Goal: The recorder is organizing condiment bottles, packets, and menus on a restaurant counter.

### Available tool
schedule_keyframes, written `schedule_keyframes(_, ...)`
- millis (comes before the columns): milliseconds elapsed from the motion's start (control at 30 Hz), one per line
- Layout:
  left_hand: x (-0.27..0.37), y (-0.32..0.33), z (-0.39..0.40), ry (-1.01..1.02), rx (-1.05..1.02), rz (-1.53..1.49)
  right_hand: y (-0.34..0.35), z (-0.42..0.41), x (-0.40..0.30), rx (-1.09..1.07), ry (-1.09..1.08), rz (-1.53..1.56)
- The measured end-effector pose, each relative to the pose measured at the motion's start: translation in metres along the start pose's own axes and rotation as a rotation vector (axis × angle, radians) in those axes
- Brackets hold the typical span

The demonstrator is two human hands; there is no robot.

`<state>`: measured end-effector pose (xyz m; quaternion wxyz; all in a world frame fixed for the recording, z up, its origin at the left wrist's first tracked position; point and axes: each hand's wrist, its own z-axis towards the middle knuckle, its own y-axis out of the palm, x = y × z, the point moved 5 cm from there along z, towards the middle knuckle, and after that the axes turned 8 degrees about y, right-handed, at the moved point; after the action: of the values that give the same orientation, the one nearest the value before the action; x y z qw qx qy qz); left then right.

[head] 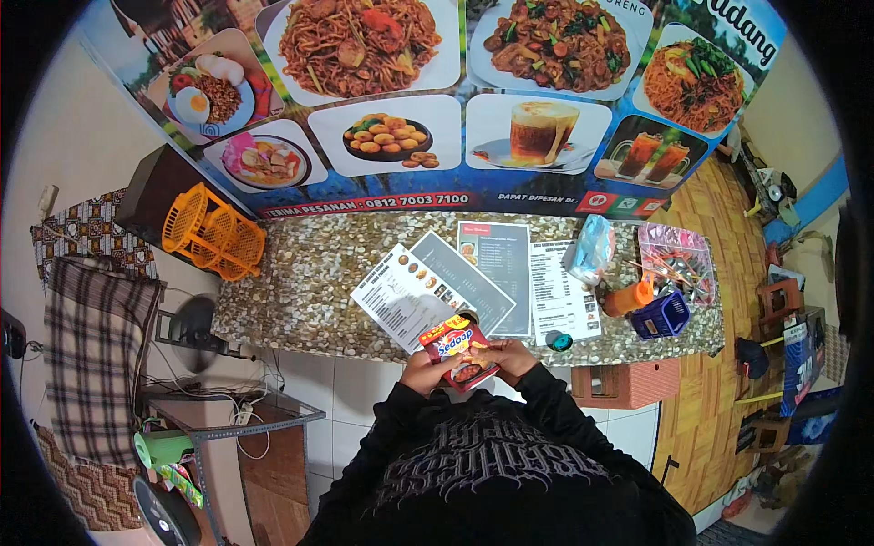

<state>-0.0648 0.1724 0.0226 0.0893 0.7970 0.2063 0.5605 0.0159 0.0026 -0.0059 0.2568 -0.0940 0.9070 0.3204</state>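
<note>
Both my hands hold a red Sedaap pouch [466,372] above the front edge of a pebble-patterned table [307,293]. My left hand [422,374] grips its left side, with the thumb across the front. At the opposite side, my right hand [513,358] has its fingers on the pouch. Just beyond it lie a tilted white menu sheet [388,300] and a dark grey menu sheet [486,293], overlapping. Further right are an upright dark menu [502,266] and another white menu [563,307]. A small round teal-topped object [560,340] rests by the front edge.
On the table's right stand a tissue pack [591,249], an orange bottle [625,300], a blue plastic basket [661,317] and a pink tray [666,239] of cutlery. An orange plastic rack [212,232] stands left. Behind rises a printed food banner [464,181]; a red plastic stool [649,383] sits below.
</note>
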Motion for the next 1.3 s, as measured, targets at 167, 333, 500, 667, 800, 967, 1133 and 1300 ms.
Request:
schedule_keyframes(167,0.003,-0.003,-0.002,0.061,-0.024,0.095,-0.006,-0.001,0.004,0.032,0.028,0.016)
schedule_keyframes(333,0.016,0.004,-0.015,-0.117,0.052,-0.019,-0.008,-0.002,0.004,0.042,-0.013,0.092)
schedule_keyframes(500,0.015,-0.008,-0.013,-0.200,0.021,0.066,-0.016,0.005,0.005,0.018,-0.018,0.061)
schedule_keyframes(667,0.031,-0.021,-0.015,-0.247,0.046,0.037,-0.012,-0.006,-0.007,0.040,-0.039,0.038)
schedule_keyframes(800,0.045,-0.024,-0.003,-0.159,0.104,0.161,-0.013,-0.010,-0.011,0.051,-0.013,-0.029)
schedule_keyframes(967,0.043,-0.011,0.019,-0.218,0.069,0.262,-0.016,-0.005,-0.013,0.046,0.035,-0.054)
schedule_keyframes(1133,0.042,-0.007,0.034,-0.100,0.023,0.581,-0.013,-0.006,-0.019,0.062,0.093,-0.112)
schedule_keyframes(1300,0.025,-0.014,0.042,-0.089,-0.070,0.552,-0.002,-0.002,-0.013,0.034,0.084,-0.093)
